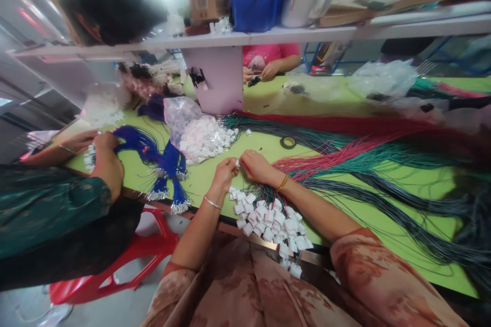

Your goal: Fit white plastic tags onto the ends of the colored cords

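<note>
My left hand (225, 172) is closed in a pinch on a small white connector housing (237, 163) above the green tabletop. Right beside it, my right hand (256, 166) has its fingers pinched together at the same connector; whatever lies between them is too small to make out. Below my hands, a heap of white connectors (270, 219) on thin wires spreads to the table's front edge, some hanging over it. Past my hands, loose white housings (207, 138) spill from a clear plastic bag (180, 115).
Long bundles of red wires (345, 148), green wires (368, 161) and black wires (387, 196) cover the right side. A black tape roll (287, 142) lies beyond my hands. Blue wire bundles (169, 161) lie left, near a co-worker's hands (103, 142). A shelf (261, 37) crosses overhead.
</note>
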A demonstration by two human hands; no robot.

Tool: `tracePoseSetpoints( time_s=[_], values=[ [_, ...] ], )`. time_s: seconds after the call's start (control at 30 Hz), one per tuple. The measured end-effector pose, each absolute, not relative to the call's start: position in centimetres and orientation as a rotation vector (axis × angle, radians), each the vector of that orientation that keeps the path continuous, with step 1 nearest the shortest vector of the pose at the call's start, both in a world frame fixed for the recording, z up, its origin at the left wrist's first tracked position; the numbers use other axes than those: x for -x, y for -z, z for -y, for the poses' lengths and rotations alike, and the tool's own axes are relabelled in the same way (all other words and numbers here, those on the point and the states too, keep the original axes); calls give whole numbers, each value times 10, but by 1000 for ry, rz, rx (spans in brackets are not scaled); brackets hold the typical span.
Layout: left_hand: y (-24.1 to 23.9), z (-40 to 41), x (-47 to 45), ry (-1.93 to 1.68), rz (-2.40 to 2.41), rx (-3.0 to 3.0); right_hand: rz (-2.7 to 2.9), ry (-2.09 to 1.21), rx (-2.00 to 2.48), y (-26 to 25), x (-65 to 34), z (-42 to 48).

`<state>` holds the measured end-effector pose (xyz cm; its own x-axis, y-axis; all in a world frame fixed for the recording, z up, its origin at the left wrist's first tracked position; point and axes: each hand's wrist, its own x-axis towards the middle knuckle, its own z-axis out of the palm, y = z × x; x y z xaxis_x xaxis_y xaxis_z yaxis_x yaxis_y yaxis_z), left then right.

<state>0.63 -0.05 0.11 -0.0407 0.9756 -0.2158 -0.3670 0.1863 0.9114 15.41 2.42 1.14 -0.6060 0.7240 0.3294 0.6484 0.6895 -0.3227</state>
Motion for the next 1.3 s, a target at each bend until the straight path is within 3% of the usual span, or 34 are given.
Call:
tracePoseSetpoints(
  time_s=[0.27, 0.53, 0.63, 1.0, 1.13, 1.3],
  values=[
    [-2, 0, -6, -1318, -1098, -771, 2310, -544, 1153, -21, -157, -27],
    [-2, 1, -7, -1312, -1133, -828, 2520, -265, 1358, -29, -150, -16],
    [-5, 4, -5, -1270, -1178, -903, 2535, -324, 1277, -33, -157, -17],
    [-32, 7, -31, -859, -1368, -1684, 2807, -553, 920, -22, -302, -25],
    [-33, 2, -64, -696, -1289, -1805, 2813, -421, 963, -14, -327, 1],
    [-20, 7, -104, -705, -1155, -1716, 2683, -180, 1331, -8, -323, 22]
  ],
)
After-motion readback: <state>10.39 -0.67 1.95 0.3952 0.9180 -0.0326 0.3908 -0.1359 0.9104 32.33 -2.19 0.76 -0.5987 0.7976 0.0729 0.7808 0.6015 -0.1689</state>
